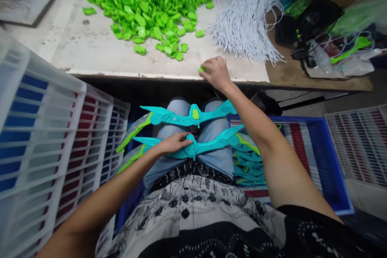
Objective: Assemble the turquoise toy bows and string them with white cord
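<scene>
Two teal plastic toy bows lie across my lap. My left hand [173, 143] rests on the nearer bow [208, 144], fingers curled over its middle. The farther bow [187, 116] carries a small green piece at its centre. My right hand [216, 73] reaches to the front edge of the table [90, 54] and pinches a small green plastic piece [202, 69]. A big heap of the same green pieces [151, 0] covers the back of the table.
A bundle of white cords [248, 16] lies right of the heap. A blue crate [320, 161] with more teal bows [246, 165] stands at my right. White slatted baskets [39, 137] stand at my left. Clutter and bags sit at the far right.
</scene>
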`<action>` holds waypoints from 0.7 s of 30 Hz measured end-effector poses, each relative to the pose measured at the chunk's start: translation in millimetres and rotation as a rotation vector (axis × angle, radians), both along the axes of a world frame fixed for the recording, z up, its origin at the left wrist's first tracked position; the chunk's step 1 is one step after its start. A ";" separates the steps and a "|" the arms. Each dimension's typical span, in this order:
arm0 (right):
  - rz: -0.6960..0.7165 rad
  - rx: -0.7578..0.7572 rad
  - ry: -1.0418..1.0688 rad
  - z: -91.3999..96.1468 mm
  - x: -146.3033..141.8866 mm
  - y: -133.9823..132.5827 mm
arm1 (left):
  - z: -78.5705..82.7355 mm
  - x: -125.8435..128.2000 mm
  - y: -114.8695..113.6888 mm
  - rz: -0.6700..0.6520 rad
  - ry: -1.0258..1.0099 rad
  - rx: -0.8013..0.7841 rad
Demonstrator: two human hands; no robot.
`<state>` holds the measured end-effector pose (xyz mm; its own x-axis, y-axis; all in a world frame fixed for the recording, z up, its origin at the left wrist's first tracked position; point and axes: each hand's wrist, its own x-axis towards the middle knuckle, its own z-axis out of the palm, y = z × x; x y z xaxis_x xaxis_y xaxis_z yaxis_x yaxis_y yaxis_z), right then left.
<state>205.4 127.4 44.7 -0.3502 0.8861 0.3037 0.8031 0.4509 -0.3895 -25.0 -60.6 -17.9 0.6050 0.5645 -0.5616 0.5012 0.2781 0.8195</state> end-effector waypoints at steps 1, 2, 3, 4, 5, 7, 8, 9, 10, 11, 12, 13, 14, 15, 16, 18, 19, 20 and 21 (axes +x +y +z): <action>0.026 0.002 0.019 1.4 -2.7 -14.7 | 0.5 -0.4 1.7 0.033 -0.028 -0.070; 0.070 -0.004 0.041 2.5 -5.9 -34.2 | 0.7 -0.6 3.2 0.076 -0.061 -0.143; 0.134 -0.019 0.061 2.8 -9.2 -58.1 | 0.6 -0.6 4.6 0.119 -0.095 -0.218; 0.212 -0.047 0.074 2.0 -12.3 -85.5 | 0.2 -0.5 5.9 0.161 -0.124 -0.289; 0.293 -0.080 0.080 -0.5 -14.7 -114.9 | -0.5 -0.4 7.0 0.200 -0.144 -0.354; 0.426 -0.151 0.074 -10.8 -17.6 -172.7 | -2.3 -0.2 8.9 0.260 -0.142 -0.452; 0.460 -0.175 0.057 -18.3 -18.2 -197.8 | -3.4 -0.1 9.7 0.280 -0.128 -0.478; 0.470 -0.185 0.040 -26.5 -18.6 -218.6 | -4.6 0.0 10.3 0.295 -0.118 -0.494; 0.465 -0.191 0.025 -34.8 -19.1 -234.6 | -5.8 0.0 10.9 0.302 -0.114 -0.504; 0.450 -0.189 0.016 -42.7 -19.8 -245.9 | -6.8 0.0 11.3 0.301 -0.115 -0.511; 0.430 -0.182 0.015 -49.5 -20.8 -253.1 | -7.6 0.0 11.6 0.294 -0.122 -0.516; 0.409 -0.173 0.022 -55.1 -22.3 -257.1 | -8.2 -0.2 11.9 0.281 -0.135 -0.517; 0.387 -0.161 0.036 -59.4 -24.0 -259.0 | -8.4 -0.6 12.1 0.264 -0.148 -0.515; 0.360 -0.152 0.053 -62.3 -25.9 -259.6 | -8.4 -1.0 12.2 0.240 -0.161 -0.509; 0.325 -0.146 0.073 -64.1 -27.9 -259.9 | -8.2 -1.6 12.2 0.211 -0.172 -0.496; 0.245 -0.158 0.116 -65.3 -32.0 -261.2 | -7.6 -2.7 11.8 0.142 -0.192 -0.437; 0.210 -0.176 0.139 -65.0 -34.1 -262.6 | -7.4 -3.1 11.3 0.108 -0.198 -0.392; 0.181 -0.199 0.162 -64.4 -36.1 -264.3 | -7.3 -3.3 10.5 0.079 -0.199 -0.339; 0.159 -0.222 0.185 -63.8 -38.0 -266.1 | -7.3 -3.2 9.4 0.058 -0.197 -0.285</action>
